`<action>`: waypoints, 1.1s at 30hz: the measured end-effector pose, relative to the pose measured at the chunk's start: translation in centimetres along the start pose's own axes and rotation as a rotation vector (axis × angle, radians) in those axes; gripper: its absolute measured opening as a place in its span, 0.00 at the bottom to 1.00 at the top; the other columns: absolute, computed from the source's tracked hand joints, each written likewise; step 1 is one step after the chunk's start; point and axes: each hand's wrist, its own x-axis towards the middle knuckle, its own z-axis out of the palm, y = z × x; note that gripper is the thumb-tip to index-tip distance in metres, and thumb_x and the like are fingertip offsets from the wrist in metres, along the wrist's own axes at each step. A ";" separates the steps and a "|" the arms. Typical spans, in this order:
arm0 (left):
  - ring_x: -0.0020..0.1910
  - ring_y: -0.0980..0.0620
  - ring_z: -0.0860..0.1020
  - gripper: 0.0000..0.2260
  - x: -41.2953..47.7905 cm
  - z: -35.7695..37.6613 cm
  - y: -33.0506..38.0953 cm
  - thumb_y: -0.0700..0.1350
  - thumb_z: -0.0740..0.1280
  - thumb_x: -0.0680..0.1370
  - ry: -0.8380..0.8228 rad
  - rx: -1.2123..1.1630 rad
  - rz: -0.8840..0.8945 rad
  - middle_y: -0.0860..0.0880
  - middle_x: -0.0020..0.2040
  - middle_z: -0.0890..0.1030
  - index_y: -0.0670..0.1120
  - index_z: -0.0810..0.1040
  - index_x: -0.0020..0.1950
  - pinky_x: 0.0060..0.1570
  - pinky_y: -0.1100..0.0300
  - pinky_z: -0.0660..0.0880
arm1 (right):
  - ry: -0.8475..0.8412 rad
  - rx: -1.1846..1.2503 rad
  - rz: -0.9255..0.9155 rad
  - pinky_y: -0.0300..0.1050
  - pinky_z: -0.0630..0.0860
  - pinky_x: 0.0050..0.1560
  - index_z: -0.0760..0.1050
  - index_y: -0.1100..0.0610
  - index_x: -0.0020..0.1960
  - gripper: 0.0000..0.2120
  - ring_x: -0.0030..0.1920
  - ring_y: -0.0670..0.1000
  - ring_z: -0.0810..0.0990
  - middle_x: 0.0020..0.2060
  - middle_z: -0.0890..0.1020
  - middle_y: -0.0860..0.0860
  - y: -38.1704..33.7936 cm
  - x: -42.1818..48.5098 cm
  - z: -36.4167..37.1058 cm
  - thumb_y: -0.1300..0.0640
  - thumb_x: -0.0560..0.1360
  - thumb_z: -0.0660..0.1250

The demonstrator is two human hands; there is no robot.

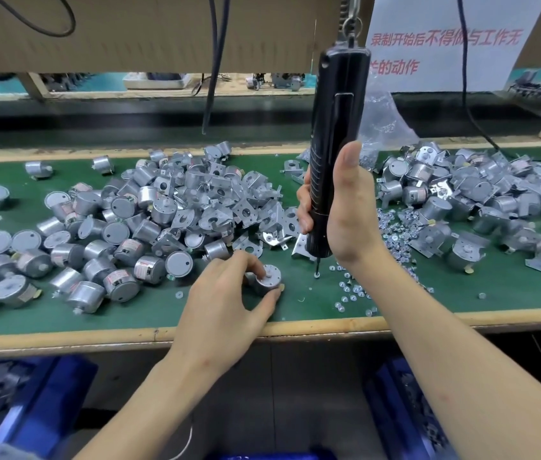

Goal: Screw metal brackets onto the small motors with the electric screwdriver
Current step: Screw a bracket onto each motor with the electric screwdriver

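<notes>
The fingers (267, 301) of your left hand (226, 303) pinch a small silver cylindrical motor (268, 281), which stands shaft-up on the green desk (63, 313) near its front edge. Your right hand (345, 210) wraps around the upright black electric screwdriver (337, 127), its bit on a small silver screw (316, 275) just right of the motor. Bent metal brackets (246, 210) lie heaped behind.

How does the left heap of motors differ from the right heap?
The left heap is mostly bare round motors mixed with loose brackets; the right heap holds motors that seem to have brackets already fitted. The left heap lies by the left hand; the right heap lies beyond the right hand, with loose screws beside it. Both lie on the green mat.
</notes>
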 end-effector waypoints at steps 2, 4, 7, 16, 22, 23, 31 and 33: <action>0.45 0.58 0.76 0.14 0.0 0.0 0.1 0.51 0.77 0.71 -0.018 -0.002 -0.008 0.63 0.43 0.75 0.54 0.72 0.47 0.46 0.62 0.71 | 0.005 -0.008 -0.001 0.43 0.69 0.25 0.70 0.60 0.39 0.41 0.21 0.52 0.69 0.25 0.71 0.54 0.0 0.0 -0.1 0.18 0.62 0.60; 0.47 0.57 0.76 0.16 0.1 0.0 0.1 0.53 0.76 0.71 -0.041 -0.009 -0.030 0.64 0.45 0.75 0.54 0.71 0.50 0.47 0.61 0.72 | 0.012 -0.018 -0.001 0.42 0.69 0.25 0.70 0.61 0.40 0.42 0.21 0.52 0.69 0.25 0.71 0.54 0.0 0.1 -0.2 0.18 0.62 0.60; 0.50 0.59 0.75 0.19 0.3 0.1 0.2 0.55 0.75 0.72 -0.083 -0.019 -0.043 0.65 0.49 0.74 0.57 0.69 0.55 0.51 0.63 0.71 | 0.025 -0.024 0.002 0.41 0.69 0.25 0.70 0.60 0.40 0.42 0.21 0.51 0.69 0.25 0.72 0.52 0.0 0.1 -0.4 0.18 0.62 0.60; 0.58 0.55 0.68 0.17 1.5 0.6 1.1 0.63 0.65 0.72 -0.195 -0.004 0.023 0.61 0.55 0.75 0.54 0.76 0.54 0.54 0.68 0.60 | 0.034 -0.060 -0.015 0.42 0.68 0.26 0.66 0.67 0.39 0.48 0.21 0.51 0.70 0.26 0.72 0.53 0.3 0.1 -0.4 0.18 0.62 0.58; 0.59 0.50 0.66 0.28 2.6 1.7 1.6 0.68 0.62 0.73 -0.269 0.066 0.031 0.58 0.68 0.74 0.51 0.80 0.64 0.62 0.59 0.65 | 0.071 -0.086 -0.024 0.43 0.68 0.27 0.64 0.67 0.39 0.48 0.22 0.52 0.70 0.26 0.72 0.53 0.6 0.1 -0.3 0.17 0.62 0.57; 0.57 0.49 0.66 0.29 2.6 1.8 1.7 0.68 0.62 0.73 -0.271 0.076 0.047 0.58 0.67 0.75 0.50 0.80 0.63 0.61 0.57 0.67 | 0.074 -0.093 -0.026 0.43 0.68 0.27 0.64 0.68 0.39 0.49 0.22 0.52 0.70 0.25 0.72 0.53 0.6 0.1 -0.3 0.17 0.62 0.57; 0.57 0.51 0.71 0.22 3.1 1.0 2.2 0.62 0.66 0.75 -0.136 0.046 0.013 0.56 0.60 0.79 0.49 0.80 0.62 0.57 0.63 0.64 | 0.092 -0.107 -0.026 0.44 0.68 0.26 0.66 0.64 0.39 0.46 0.22 0.52 0.71 0.26 0.72 0.53 0.7 0.0 -0.3 0.17 0.62 0.57; 0.55 0.52 0.74 0.16 3.2 -0.1 1.9 0.57 0.69 0.75 -0.048 0.049 0.004 0.55 0.53 0.80 0.48 0.81 0.57 0.55 0.63 0.67 | 0.089 -0.115 -0.025 0.45 0.69 0.27 0.65 0.66 0.39 0.48 0.23 0.53 0.71 0.27 0.73 0.53 0.7 -0.1 -0.4 0.17 0.62 0.57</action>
